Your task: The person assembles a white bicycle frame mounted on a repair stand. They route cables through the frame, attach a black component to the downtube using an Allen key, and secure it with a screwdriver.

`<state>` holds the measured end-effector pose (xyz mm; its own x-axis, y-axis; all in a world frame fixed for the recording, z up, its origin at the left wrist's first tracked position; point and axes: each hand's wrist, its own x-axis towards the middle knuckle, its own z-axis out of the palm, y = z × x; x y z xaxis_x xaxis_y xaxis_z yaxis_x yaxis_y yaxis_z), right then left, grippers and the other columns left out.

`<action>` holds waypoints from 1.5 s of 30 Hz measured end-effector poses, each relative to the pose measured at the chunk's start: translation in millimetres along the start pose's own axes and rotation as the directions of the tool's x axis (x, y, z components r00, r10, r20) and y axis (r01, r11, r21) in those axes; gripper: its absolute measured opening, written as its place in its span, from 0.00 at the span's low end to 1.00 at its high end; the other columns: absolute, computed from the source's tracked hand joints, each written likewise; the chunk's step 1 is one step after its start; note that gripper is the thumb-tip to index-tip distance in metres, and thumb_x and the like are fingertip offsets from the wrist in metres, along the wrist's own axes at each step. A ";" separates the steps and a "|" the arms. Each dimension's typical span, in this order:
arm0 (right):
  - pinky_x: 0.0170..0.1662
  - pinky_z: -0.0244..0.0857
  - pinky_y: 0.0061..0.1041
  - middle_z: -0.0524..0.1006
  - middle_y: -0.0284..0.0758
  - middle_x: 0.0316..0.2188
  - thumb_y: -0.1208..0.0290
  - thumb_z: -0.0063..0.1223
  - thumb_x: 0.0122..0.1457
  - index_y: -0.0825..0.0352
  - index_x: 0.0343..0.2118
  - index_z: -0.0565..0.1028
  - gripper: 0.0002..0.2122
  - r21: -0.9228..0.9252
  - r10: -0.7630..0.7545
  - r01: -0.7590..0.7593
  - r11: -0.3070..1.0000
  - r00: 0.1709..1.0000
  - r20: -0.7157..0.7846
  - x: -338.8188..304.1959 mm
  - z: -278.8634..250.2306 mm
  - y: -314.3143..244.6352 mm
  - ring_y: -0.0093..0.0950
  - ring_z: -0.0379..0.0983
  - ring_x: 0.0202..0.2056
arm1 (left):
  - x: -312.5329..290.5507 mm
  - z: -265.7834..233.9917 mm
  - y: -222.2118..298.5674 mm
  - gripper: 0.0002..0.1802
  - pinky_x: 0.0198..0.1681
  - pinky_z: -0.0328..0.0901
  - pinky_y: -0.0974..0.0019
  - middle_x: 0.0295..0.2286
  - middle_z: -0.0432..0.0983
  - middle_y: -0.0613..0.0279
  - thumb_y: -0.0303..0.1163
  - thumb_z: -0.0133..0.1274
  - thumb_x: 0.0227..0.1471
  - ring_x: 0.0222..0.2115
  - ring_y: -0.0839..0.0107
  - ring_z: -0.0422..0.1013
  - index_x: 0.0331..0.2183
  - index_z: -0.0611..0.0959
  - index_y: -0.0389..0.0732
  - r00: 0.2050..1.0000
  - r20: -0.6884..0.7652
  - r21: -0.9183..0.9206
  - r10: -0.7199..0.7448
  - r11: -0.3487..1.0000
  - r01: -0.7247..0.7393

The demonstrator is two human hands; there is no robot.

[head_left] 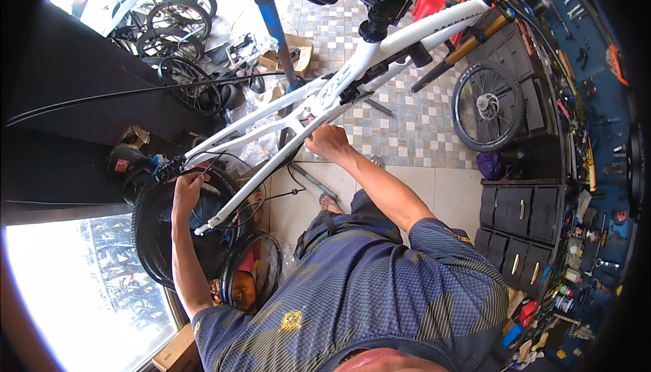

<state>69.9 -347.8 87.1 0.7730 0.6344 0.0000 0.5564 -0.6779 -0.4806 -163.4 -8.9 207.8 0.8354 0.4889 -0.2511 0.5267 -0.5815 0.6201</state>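
Note:
A white bicycle frame (339,90) hangs slantwise in front of me, without wheels, on a blue repair stand (274,29). At the frame's rear left end sits a black rear derailleur (169,167). Just beside it my left hand (190,187) is closed, its fingertips pinching a thin black cable (207,168). My right hand (328,142) is curled into a fist against the frame's underside near its middle. What lies inside its fingers is hidden. Another black cable (255,202) dangles in loops below the rear stays.
A spare wheel (488,105) leans by dark drawers (521,209) on the right. Hand tools hang on a blue wall panel (607,189). Tyres (152,236) lie below my left hand; parked bicycles (178,23) stand far left. A cardboard box (298,50) sits behind the stand.

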 end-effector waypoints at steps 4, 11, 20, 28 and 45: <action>0.35 0.76 0.45 0.81 0.49 0.28 0.54 0.56 0.55 0.69 0.38 0.76 0.20 -0.003 -0.030 0.030 1.000 0.998 0.057 3.3 -4.7 7.3 0.48 0.80 0.31 | -3.0 -9.9 2.9 0.15 0.19 0.51 0.69 0.13 0.63 0.73 0.34 0.52 0.57 0.15 0.82 0.57 0.34 0.87 0.33 0.998 0.013 -0.004 -0.064 0.998 0.064; 0.26 0.71 0.38 0.80 0.44 0.28 0.52 0.59 0.54 0.68 0.44 0.72 0.24 0.332 0.037 -0.075 0.940 0.992 0.118 21.3 27.2 14.0 0.39 0.79 0.26 | -1.3 -13.2 -6.6 0.14 0.17 0.46 0.70 0.13 0.62 0.76 0.33 0.52 0.59 0.13 0.86 0.52 0.34 0.87 0.33 0.992 0.027 -0.063 -0.122 0.990 0.123; 0.16 0.54 0.17 0.78 0.36 0.35 0.69 0.55 0.59 0.54 0.70 0.25 0.50 0.882 0.140 -0.309 -0.355 0.915 0.377 10.1 42.5 -31.0 0.15 0.61 0.16 | 0.6 0.8 -38.6 0.15 0.14 0.46 0.75 0.14 0.62 0.77 0.33 0.53 0.61 0.11 0.87 0.53 0.46 0.84 0.35 0.991 0.015 -0.337 -0.133 0.932 0.130; 0.15 0.54 0.16 0.78 0.36 0.32 0.67 0.53 0.59 0.65 0.69 0.29 0.47 0.896 0.239 -0.439 -0.067 0.865 0.442 16.8 26.9 -24.8 0.17 0.63 0.15 | -4.2 6.5 -18.2 0.16 0.23 0.56 0.74 0.22 0.74 0.69 0.28 0.51 0.58 0.20 0.84 0.62 0.47 0.84 0.35 0.993 0.006 -0.311 -0.115 0.944 0.111; 0.38 0.75 0.46 0.81 0.52 0.30 0.56 0.53 0.55 0.73 0.46 0.78 0.24 0.110 0.129 -0.126 0.986 0.991 -0.020 5.8 10.4 -18.2 0.49 0.81 0.33 | 50.8 66.0 1.5 0.13 0.17 0.58 0.72 0.20 0.75 0.64 0.33 0.53 0.59 0.16 0.79 0.66 0.39 0.84 0.32 0.995 -0.052 -0.240 -0.081 0.969 0.066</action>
<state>61.1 -327.9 86.7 0.8445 0.5337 -0.0442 0.4172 -0.7074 -0.5706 -109.8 -27.8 146.8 0.7807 0.5675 -0.2616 0.5279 -0.3749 0.7621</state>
